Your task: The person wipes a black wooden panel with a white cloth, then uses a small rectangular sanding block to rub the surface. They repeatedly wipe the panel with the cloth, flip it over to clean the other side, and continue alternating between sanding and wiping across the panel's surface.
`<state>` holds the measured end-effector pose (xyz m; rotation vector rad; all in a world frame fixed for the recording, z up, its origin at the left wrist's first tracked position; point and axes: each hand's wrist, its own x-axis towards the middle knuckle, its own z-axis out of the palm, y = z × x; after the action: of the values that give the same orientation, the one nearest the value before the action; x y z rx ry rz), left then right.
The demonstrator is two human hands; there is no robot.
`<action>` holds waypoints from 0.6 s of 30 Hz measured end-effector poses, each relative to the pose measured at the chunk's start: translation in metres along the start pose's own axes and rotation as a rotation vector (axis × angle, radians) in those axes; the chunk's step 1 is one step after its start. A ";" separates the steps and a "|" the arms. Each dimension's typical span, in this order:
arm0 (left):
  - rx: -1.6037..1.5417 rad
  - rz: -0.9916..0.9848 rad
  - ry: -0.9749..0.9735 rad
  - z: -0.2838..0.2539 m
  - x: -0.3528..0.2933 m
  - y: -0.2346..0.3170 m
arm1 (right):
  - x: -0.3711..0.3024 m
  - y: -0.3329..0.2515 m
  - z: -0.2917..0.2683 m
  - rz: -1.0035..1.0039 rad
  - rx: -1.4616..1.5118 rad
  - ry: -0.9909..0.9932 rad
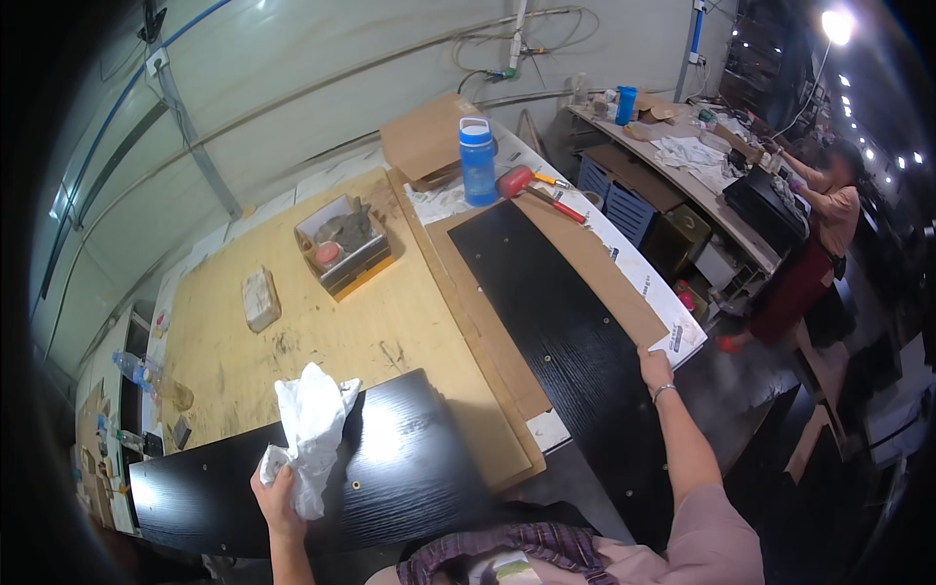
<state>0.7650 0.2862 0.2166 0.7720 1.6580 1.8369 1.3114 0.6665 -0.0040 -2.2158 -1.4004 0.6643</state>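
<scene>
L hand (276, 497), lower left of frame, is closed round a bunched white cloth (314, 419); cloth stands up from the fist, long axis near vertical, loose end pointing to top of frame w/ a slight lean R. R hand (656, 369), right of centre, is at the R edge of the right black board (546, 331); can't tell if its fingers curl under.

Right board's long axis runs diag., upper centre to lower R. Left black board (414, 439) lies across lower L, long axis roughly L–R, rising a bit to the R; cloth hides part of it.

Both boards: flat, rectangular, glossy w/ fine wood-grain texture & small round inserts (356, 485). Cloth is thin, creased, soft.

Tan worktop (390, 327) is smudged dark. On it: off-white oblong block (260, 299) & open box (363, 275) w/ grey stuff + round red item. Brown cardboard (604, 278) shows along right board's R side. Blue bottle (477, 166), upright, & red-headed mallet (514, 181) sit close by that board's far end. Co-worker (829, 210) is at a cluttered bench (697, 185), upper R.
</scene>
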 end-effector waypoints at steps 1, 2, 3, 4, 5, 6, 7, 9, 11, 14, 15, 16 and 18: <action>0.004 0.005 0.004 -0.001 0.000 -0.001 | 0.003 0.000 0.009 0.026 -0.006 -0.008; 0.011 0.005 0.011 -0.005 -0.002 -0.003 | 0.003 -0.001 0.014 0.017 0.002 -0.024; 0.045 -0.007 -0.006 -0.013 -0.002 -0.006 | 0.002 -0.002 0.018 0.010 0.012 -0.038; 0.045 0.002 0.027 -0.017 -0.001 -0.009 | 0.001 -0.002 0.021 0.004 0.022 -0.051; 0.045 0.001 0.050 -0.019 0.000 -0.013 | 0.005 -0.002 0.026 -0.009 0.068 -0.042; 0.047 0.001 0.070 -0.020 0.000 -0.018 | 0.004 0.007 0.025 -0.013 0.048 -0.053; 0.059 -0.002 0.133 -0.020 -0.002 -0.020 | 0.006 0.012 0.025 -0.016 0.030 -0.063; 0.043 0.002 0.112 -0.022 -0.003 -0.021 | 0.000 0.005 0.023 -0.064 -0.053 -0.083; 0.036 0.013 0.113 -0.022 -0.005 -0.022 | 0.002 0.005 0.021 -0.163 -0.169 -0.088; 0.058 -0.003 0.029 -0.029 -0.007 -0.019 | -0.016 -0.018 0.000 -0.462 -0.348 0.029; 0.045 -0.003 0.037 -0.031 -0.005 -0.021 | -0.014 -0.023 -0.009 -0.435 -0.329 0.076; 0.034 -0.004 0.041 -0.032 -0.003 -0.023 | -0.012 -0.026 -0.019 -0.403 -0.311 0.125; 0.039 0.009 0.092 -0.033 -0.002 -0.026 | -0.012 -0.035 -0.040 -0.330 -0.196 0.124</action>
<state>0.7423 0.2648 0.1880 0.7223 1.7554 1.8773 1.3063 0.6651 0.0507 -2.0533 -1.7741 0.2806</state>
